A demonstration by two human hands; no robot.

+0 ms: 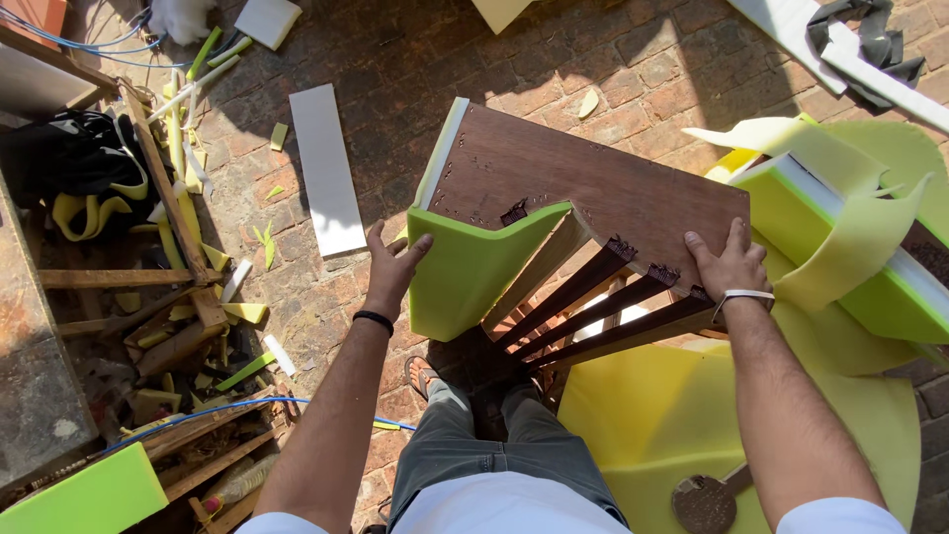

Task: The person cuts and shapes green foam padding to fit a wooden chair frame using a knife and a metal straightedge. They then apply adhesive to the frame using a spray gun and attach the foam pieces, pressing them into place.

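Observation:
A dark brown wooden chair frame (583, 183) lies tipped in front of me on the brick floor, its slats pointing toward my legs. A green foam pad (465, 272) is folded over the seat's near left corner. My left hand (392, 265) has its fingers spread, touching the foam's left edge. My right hand (730, 263) grips the right corner of the wooden seat board, fingers on top, above the slat ends.
Yellow-green foam sheets (652, 415) lie under my right arm, with another foam-covered seat (840, 247) at right. A white board (326, 168) lies on the bricks at left. Wood scraps, foam offcuts and a blue cable (198, 410) crowd the left side.

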